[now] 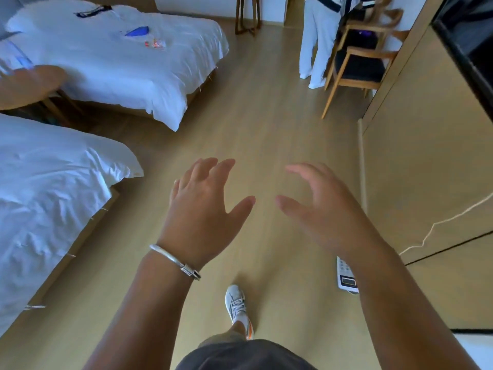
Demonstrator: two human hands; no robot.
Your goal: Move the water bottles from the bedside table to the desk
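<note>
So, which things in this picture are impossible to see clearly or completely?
- Water bottles: a blurred bluish clear shape at the left edge of the head view; cannot tell.
- Round wooden bedside table: cut off by the left edge, motion-blurred.
- Small red and blue items on the far white bed: too blurred to name.
- White remote-like device: partly hidden by the right forearm.
- Desk: cannot be told.
</note>
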